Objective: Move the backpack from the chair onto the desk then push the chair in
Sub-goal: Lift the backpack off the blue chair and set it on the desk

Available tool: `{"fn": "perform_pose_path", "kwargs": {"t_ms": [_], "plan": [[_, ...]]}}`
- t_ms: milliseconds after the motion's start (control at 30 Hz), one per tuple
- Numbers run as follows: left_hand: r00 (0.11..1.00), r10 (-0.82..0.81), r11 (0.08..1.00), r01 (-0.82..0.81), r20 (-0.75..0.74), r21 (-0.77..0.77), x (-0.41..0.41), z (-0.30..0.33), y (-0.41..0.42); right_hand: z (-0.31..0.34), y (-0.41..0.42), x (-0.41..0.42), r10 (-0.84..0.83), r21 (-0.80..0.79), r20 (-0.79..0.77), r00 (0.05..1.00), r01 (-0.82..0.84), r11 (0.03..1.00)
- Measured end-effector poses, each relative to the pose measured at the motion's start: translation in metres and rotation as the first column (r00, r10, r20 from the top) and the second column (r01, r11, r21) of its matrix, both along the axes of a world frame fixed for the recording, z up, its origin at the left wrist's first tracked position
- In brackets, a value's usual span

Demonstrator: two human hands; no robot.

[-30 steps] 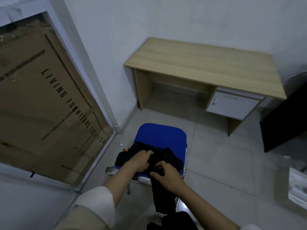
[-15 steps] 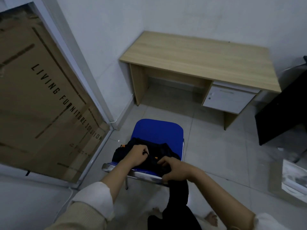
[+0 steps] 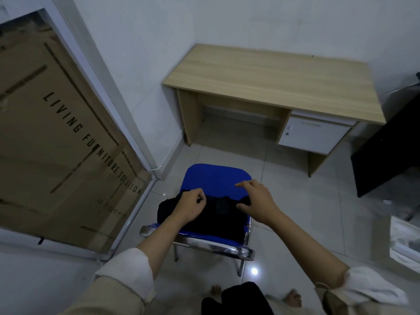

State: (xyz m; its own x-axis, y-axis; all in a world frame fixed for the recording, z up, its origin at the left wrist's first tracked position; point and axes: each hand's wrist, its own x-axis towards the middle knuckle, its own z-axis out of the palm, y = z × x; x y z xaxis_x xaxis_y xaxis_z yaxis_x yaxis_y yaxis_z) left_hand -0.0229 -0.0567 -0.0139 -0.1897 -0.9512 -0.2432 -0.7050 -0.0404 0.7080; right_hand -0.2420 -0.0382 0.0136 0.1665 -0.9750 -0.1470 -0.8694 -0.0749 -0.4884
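Observation:
A black backpack (image 3: 218, 214) lies flat on the blue seat of a chair (image 3: 213, 178) with a chrome frame, in the middle of the floor. My left hand (image 3: 191, 205) rests closed on the backpack's upper left edge and pinches its fabric. My right hand (image 3: 254, 201) hovers over the backpack's right end with its fingers spread and holds nothing. The wooden desk (image 3: 272, 83) stands against the far wall beyond the chair, with a bare top and a white drawer (image 3: 311, 135) on its right side.
A large cardboard box (image 3: 56, 137) leans behind glass on the left. A black panel (image 3: 386, 151) stands right of the desk. A white box (image 3: 404, 242) sits at the right edge. Tiled floor lies between chair and desk. My feet (image 3: 291, 298) show below.
My right hand has let go of the dangling strap at the chair's near edge and lifted to the backpack's right end. The strap no longer hangs over the seat. The left hand stays put.

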Motion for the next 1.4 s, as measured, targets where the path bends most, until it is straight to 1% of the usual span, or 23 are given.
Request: {"fn": "perform_pose_path", "kwargs": {"t_ms": [133, 267, 433, 500, 600, 733, 900, 1067, 1200, 1300, 1400], "plan": [[0.997, 0.04, 0.999, -0.042, -0.069, -0.033, -0.018, 0.009, -0.004, -0.004, 0.006, -0.003, -0.035, 0.052, 0.099, 0.994, 0.03, 0.998], [0.992, 0.051, 0.996, -0.059, -0.114, -0.067, -0.039, 0.033, -0.022, 0.0, 0.006, -0.008, -0.053, 0.061, 0.15, 0.987, 0.044, 0.997], [0.99, 0.105, 0.984, -0.117, -0.097, -0.134, -0.051, 0.06, -0.048, 0.013, -0.004, -0.019, -0.063, 0.059, 0.191, 0.98, 0.053, 0.997], [0.987, 0.126, 0.967, -0.145, -0.103, -0.208, -0.06, 0.075, -0.059, 0.019, -0.009, -0.026, -0.06, 0.049, 0.198, 0.978, 0.051, 0.997], [0.981, 0.141, 0.945, -0.174, -0.134, -0.277, -0.076, 0.102, -0.075, 0.027, -0.019, -0.035, -0.063, 0.025, 0.224, 0.973, 0.059, 0.998], [0.967, 0.16, 0.917, -0.219, -0.196, -0.333, -0.099, 0.129, -0.092, 0.041, -0.035, -0.048, -0.059, -0.013, 0.275, 0.959, 0.066, 0.998], [0.945, 0.183, 0.887, -0.277, -0.27, -0.37, -0.137, 0.161, -0.111, 0.058, -0.055, -0.077, -0.044, -0.1, 0.31, 0.95, 0.078, 0.992], [0.928, 0.178, 0.859, -0.309, -0.328, -0.409, -0.186, 0.186, -0.125, 0.08, -0.074, -0.122, -0.025, -0.171, 0.367, 0.93, 0.094, 0.981], [0.917, 0.163, 0.854, -0.316, -0.364, -0.413, -0.239, 0.205, -0.148, 0.1, -0.094, -0.175, -0.03, -0.201, 0.4, 0.916, 0.119, 0.972], [0.901, 0.166, 0.834, -0.345, -0.402, -0.43, -0.276, 0.218, -0.167, 0.112, -0.109, -0.215, -0.032, -0.22, 0.413, 0.91, 0.134, 0.966], [0.884, 0.155, 0.818, -0.365, -0.441, -0.444, -0.31, 0.232, -0.181, 0.123, -0.121, -0.251, -0.061, -0.302, 0.41, 0.91, 0.199, 0.932]]}}
